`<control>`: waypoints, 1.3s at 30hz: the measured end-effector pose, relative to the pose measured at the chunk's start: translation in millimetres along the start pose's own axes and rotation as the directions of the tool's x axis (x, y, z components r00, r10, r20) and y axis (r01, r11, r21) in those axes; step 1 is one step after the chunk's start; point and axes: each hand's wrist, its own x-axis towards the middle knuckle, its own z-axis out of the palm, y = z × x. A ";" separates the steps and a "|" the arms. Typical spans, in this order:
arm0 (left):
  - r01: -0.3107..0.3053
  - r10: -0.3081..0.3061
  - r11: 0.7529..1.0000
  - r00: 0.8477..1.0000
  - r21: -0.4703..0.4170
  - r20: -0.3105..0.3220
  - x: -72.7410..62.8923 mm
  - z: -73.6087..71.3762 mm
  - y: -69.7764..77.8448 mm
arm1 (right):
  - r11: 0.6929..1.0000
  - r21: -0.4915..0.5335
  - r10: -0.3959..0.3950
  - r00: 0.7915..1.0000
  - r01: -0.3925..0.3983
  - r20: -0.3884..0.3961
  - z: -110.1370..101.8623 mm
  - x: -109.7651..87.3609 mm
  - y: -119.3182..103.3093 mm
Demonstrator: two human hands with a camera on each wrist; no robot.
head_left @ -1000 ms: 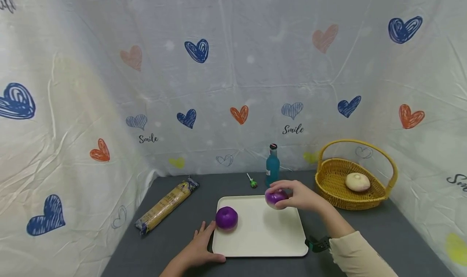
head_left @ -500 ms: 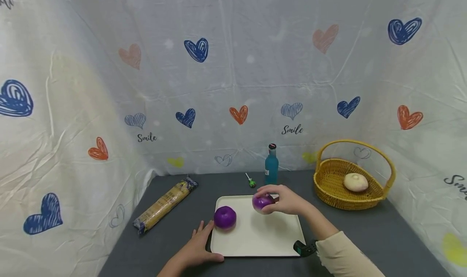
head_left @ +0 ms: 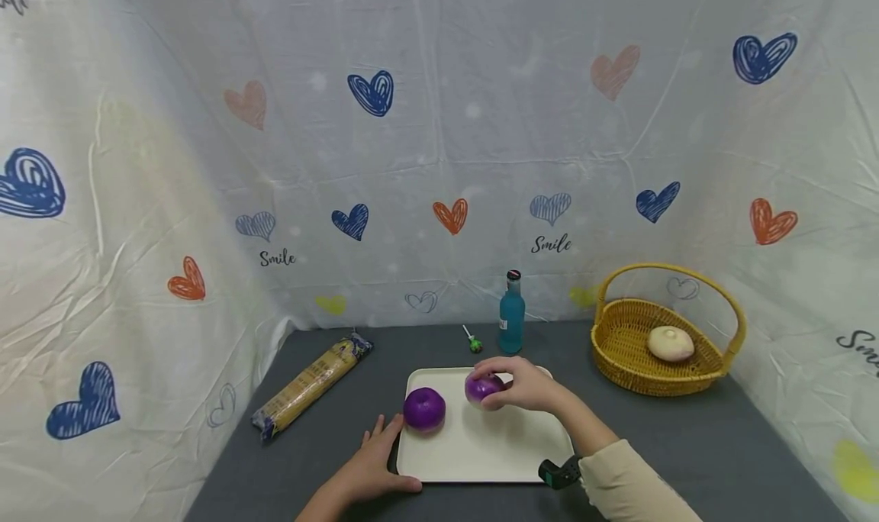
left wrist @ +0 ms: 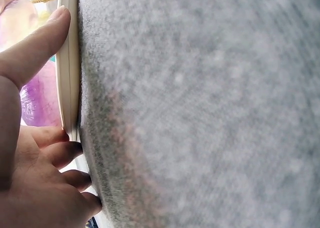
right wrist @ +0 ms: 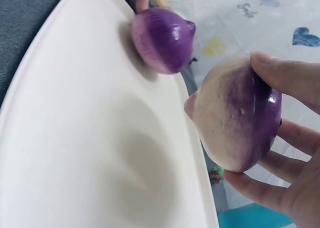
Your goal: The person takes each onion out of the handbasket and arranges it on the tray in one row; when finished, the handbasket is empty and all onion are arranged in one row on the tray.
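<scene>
Grey table [head_left: 721, 453], bottle [head_left: 511, 323] behind tray [head_left: 481, 453]

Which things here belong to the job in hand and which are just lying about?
Likely part of the job:
tray, touched by the left hand
deep purple vegetable resting on it
purple-and-white vegetable the right hand holds above it

Apparently just lying about, untouched:
long packet
green lollipop
blue bottle
yellow basket
pale vegetable in the basket
</scene>
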 end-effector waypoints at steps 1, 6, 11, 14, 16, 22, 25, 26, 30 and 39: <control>-0.001 0.001 1.000 1.000 0.002 0.001 -0.3 -0.3 0.1 | 1.000 0.000 0.001 1.000 -0.001 0.001 1.7 0.4 1.7; -0.006 0.006 1.000 1.000 0.001 0.001 -0.6 -1.4 0.7 | 1.000 0.016 0.009 1.000 -0.009 0.018 10.4 2.0 10.6; -0.014 0.014 1.000 1.000 0.004 0.004 -0.1 1.2 0.7 | 1.000 0.023 0.001 1.000 -0.001 0.023 18.7 2.4 17.7; -0.013 0.013 1.000 1.000 -0.004 -0.002 0.1 2.0 0.4 | 1.000 0.001 -0.012 1.000 0.012 0.013 22.8 3.6 21.6; -0.010 0.010 1.000 1.000 -0.008 -0.006 -0.1 1.8 0.4 | 1.000 -0.012 -0.009 1.000 0.009 0.004 24.9 4.4 23.9; 0.000 0.000 1.000 1.000 -0.002 -0.001 0.6 1.4 -0.7 | 0.999 -0.047 0.015 1.000 -0.016 -0.009 29.4 4.2 28.5; 0.002 -0.002 1.000 1.000 0.001 0.000 1.4 1.4 -1.3 | 0.999 -0.048 0.024 1.000 -0.025 -0.013 30.3 3.4 28.7; 0.003 -0.003 1.000 1.000 0.001 0.000 1.6 1.5 -1.4 | 0.998 -0.053 0.028 0.999 -0.029 -0.017 30.4 3.0 28.7; 0.001 -0.001 1.000 1.000 0.004 0.001 2.0 2.2 -1.3 | 0.997 -0.061 0.037 0.999 -0.038 -0.028 31.0 0.8 28.9; 0.012 -0.011 1.000 1.000 -0.005 0.005 1.0 1.0 1.2 | 1.000 -0.012 0.026 1.000 -0.026 -0.016 31.9 -3.2 27.2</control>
